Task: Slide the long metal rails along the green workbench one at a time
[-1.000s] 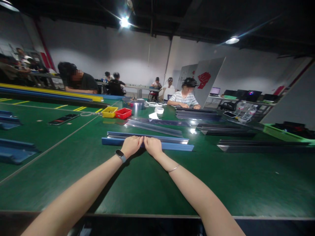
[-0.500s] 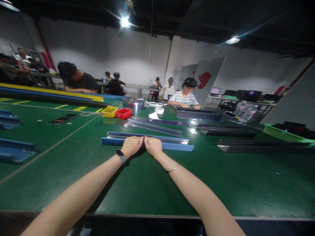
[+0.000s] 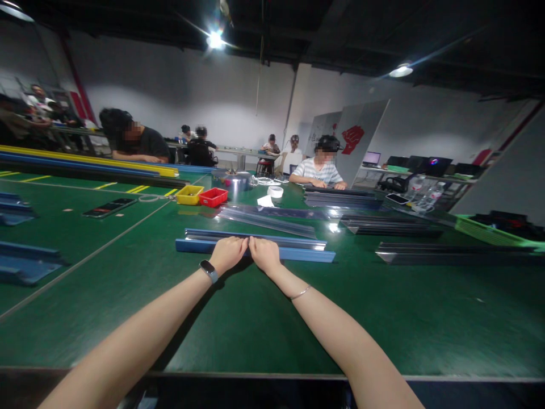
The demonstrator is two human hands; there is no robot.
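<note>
Head view: left hand [image 3: 229,253] and right hand [image 3: 264,254] side by side, nearly touching, fingers curled down and clamped on blue rail [image 3: 302,254] at its middle. Rail lies crosswise on green surface [image 3: 264,324], silvery strip [image 3: 293,242] just behind.

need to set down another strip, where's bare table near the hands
Bare green table lies between the blue strip and the near edge, also left, toward the phones. Crowded behind it: clear strips, bins, dark strips.
</note>
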